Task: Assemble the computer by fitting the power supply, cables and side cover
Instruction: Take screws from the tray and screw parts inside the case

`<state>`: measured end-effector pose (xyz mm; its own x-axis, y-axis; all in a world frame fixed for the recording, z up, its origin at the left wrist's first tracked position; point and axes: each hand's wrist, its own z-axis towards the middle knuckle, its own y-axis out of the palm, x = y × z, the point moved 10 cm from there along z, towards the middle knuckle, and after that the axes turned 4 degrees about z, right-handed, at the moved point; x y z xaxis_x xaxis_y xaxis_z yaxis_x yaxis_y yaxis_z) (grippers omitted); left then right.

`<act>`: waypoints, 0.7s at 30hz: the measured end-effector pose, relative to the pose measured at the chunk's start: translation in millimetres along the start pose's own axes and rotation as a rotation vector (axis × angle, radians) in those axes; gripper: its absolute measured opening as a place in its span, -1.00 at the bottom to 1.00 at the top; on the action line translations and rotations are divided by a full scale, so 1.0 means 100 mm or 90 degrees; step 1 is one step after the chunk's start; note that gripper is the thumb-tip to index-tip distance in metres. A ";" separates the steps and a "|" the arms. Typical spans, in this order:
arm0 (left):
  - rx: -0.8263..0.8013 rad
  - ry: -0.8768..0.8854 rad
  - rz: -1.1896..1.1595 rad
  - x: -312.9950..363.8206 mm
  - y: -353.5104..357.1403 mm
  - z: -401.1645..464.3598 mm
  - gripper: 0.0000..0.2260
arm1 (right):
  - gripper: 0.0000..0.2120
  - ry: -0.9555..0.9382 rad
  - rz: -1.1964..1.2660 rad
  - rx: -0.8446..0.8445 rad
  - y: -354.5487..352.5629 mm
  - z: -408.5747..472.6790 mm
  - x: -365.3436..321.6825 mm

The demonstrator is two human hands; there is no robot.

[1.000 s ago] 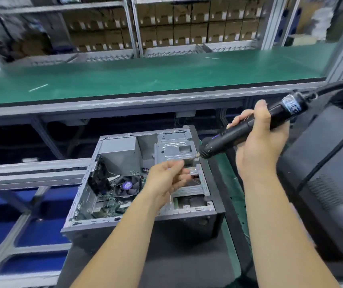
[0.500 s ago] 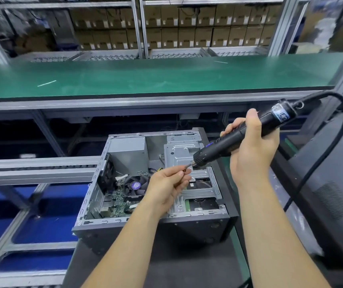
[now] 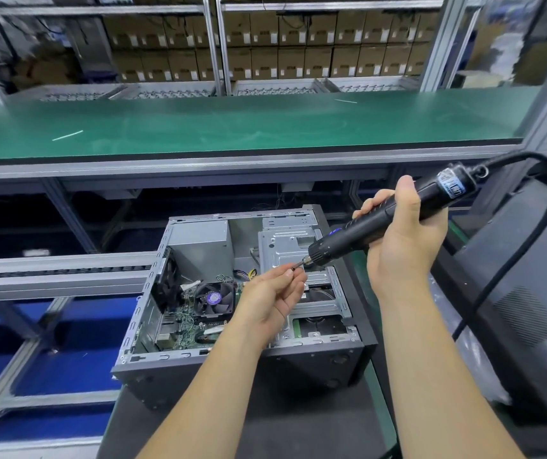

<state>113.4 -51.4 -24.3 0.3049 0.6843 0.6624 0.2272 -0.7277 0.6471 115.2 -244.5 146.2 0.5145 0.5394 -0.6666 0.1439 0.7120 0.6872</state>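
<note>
Computer case [image 3: 232, 326] lies on its side, open face up, on the dark mat at the near edge of the surface [image 3: 373, 392], side cover not on yet. Power supply [image 3: 199, 240] already sits in the far left corner of the case. Left hand [image 3: 270, 299] pinches what looks like a small screw [image 3: 296, 267] at its fingertips, right at the bit of the electric screwdriver [image 3: 388, 220]; too small for me to confirm it's seated. Right hand [image 3: 401, 240] grip is wrapped tight round the driver body, bit angled down over the drive bracket [image 3: 290, 246].

Risks as I read them:
- screw slips off the bit and drops into the motherboard [image 3: 186, 326] or CPU fan [image 3: 214, 298] below, short hazard, hard to fish out
- trigger fires while fingertips are on the bit, pinch or scrape
- driver held at a slant, so cross-threading or cam-out on the bracket
- driver cord [image 3: 514, 276] loops off to the right and may drag the tool off line
</note>
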 end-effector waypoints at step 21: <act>0.022 0.003 0.041 0.01 -0.02 -0.03 -0.87 | -0.73 0.038 0.011 -0.127 0.07 0.01 0.10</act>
<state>110.1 -49.0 -24.2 0.3156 0.6364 0.7038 0.2385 -0.7711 0.5903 122.5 -234.7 145.0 0.4633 0.5733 -0.6758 -0.0374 0.7745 0.6315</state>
